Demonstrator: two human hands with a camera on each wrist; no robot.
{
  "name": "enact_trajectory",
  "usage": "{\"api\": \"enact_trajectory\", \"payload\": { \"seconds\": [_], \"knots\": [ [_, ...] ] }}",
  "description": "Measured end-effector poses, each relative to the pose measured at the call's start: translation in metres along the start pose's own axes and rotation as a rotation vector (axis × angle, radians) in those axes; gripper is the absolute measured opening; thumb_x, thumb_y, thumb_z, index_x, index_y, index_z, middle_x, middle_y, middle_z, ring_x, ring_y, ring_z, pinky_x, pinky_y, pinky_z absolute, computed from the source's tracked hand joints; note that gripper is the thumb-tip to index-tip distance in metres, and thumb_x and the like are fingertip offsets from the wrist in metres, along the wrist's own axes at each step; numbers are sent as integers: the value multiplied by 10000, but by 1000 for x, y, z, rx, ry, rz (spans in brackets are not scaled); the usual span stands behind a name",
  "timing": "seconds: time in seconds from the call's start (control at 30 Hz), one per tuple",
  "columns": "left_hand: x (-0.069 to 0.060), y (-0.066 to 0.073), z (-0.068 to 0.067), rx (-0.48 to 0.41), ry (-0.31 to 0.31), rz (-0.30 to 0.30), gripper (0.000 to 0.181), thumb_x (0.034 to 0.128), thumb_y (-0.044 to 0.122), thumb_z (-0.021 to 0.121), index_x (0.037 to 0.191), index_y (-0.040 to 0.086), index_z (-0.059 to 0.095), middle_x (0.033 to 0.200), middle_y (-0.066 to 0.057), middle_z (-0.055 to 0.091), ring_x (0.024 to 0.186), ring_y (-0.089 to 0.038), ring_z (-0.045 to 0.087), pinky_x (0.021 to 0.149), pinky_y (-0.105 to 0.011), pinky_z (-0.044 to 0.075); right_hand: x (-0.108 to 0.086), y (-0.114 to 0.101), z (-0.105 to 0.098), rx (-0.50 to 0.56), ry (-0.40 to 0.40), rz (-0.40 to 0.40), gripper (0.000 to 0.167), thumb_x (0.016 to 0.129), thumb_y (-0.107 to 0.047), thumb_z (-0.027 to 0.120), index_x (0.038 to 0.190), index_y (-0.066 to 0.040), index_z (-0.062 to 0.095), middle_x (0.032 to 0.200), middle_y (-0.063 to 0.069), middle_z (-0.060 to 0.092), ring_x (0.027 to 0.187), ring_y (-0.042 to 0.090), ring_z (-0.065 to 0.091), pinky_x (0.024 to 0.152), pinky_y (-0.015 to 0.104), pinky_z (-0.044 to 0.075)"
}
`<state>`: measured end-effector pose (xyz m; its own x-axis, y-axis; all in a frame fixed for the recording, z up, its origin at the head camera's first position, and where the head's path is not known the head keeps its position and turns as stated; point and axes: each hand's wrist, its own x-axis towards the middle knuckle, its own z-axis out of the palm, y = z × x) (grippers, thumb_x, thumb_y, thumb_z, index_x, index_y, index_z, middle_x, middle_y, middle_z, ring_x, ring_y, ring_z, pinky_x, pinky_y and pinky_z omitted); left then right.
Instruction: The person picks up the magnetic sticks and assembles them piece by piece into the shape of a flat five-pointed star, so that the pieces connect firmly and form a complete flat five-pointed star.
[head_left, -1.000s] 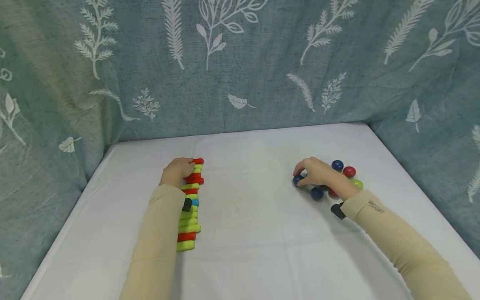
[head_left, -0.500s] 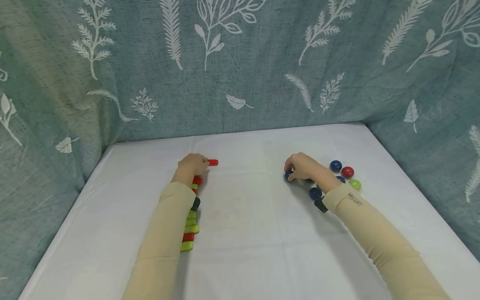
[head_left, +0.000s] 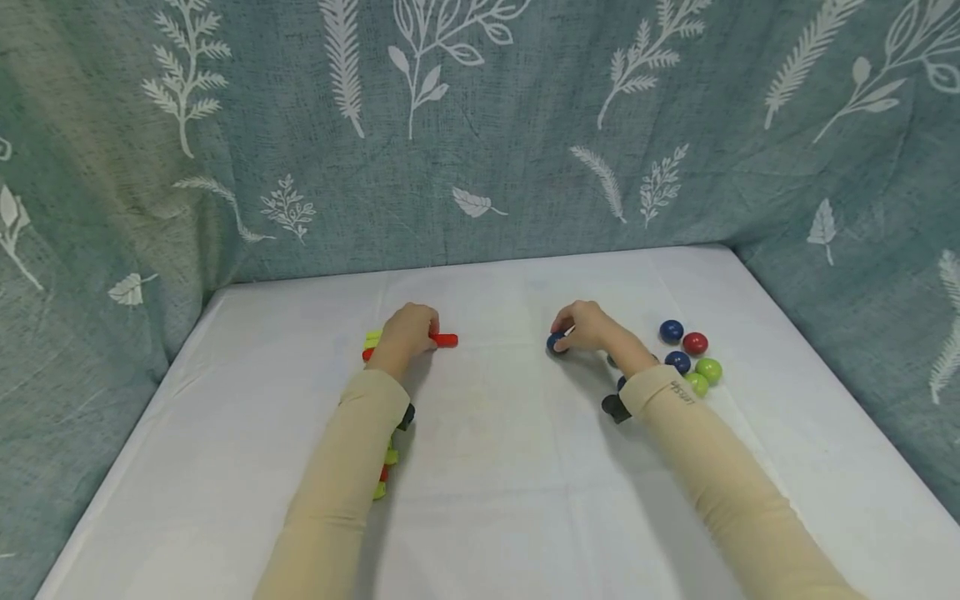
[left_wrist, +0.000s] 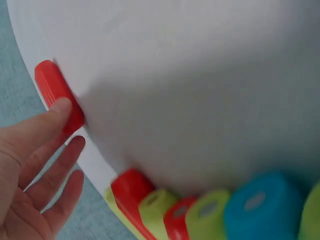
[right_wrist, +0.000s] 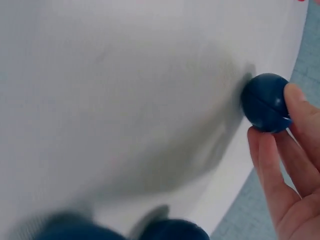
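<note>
My left hand (head_left: pixel 408 337) pinches a red plastic stick (head_left: pixel 446 340) between thumb and fingers, its free end pointing right. In the left wrist view the same red stick (left_wrist: pixel 52 85) is close to the white cloth, while the other fingers are spread below it. Across the table, my right hand (head_left: pixel 591 325) holds a dark blue ball (head_left: pixel 556 342) by its fingertips. Seen from the right wrist, that blue ball (right_wrist: pixel 264 102) has a thin seam around it. Whether either piece touches the cloth, I cannot tell.
A row of red, green and blue sticks lies partly under my left arm, including a blue stick (left_wrist: pixel 262 207) with a grey disc in its end. Several loose balls, among them a red ball (head_left: pixel 695 342) and a green ball (head_left: pixel 708 370), lie by my right forearm.
My left hand has taken the red stick from the far end of the row and moved right with it. My right hand has carried the blue ball left, away from the other balls.
</note>
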<state>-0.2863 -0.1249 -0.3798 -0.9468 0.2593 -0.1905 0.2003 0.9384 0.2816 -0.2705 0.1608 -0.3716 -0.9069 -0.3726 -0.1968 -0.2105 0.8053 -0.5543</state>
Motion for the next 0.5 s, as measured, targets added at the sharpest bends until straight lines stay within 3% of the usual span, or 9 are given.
{"api": "enact_trajectory", "payload": {
  "seconds": [0.17,0.27,0.5],
  "knots": [
    [0,13,7,-82,-5,18,251,812,79,686,1053,19,656,965,-122,621,939,-252,516,868,-359,438,3,-1,8,115,38,-3,292,806,-84,692,1054,52,622,1072,196,627,1024,313,575,886,388,443],
    [0,22,10,-121,-21,20,240,817,80,682,1050,23,666,991,-116,618,936,-245,515,867,-347,444,6,0,13,184,49,6,306,815,-93,685,1077,50,616,1092,194,620,1048,309,565,900,383,436],
    [3,40,17,-153,-29,90,219,809,69,688,1022,20,683,984,-106,641,926,-232,538,855,-333,446,15,-3,26,303,56,38,303,832,-107,669,1094,34,611,1088,180,622,1035,288,570,871,362,454]
  ]
}}
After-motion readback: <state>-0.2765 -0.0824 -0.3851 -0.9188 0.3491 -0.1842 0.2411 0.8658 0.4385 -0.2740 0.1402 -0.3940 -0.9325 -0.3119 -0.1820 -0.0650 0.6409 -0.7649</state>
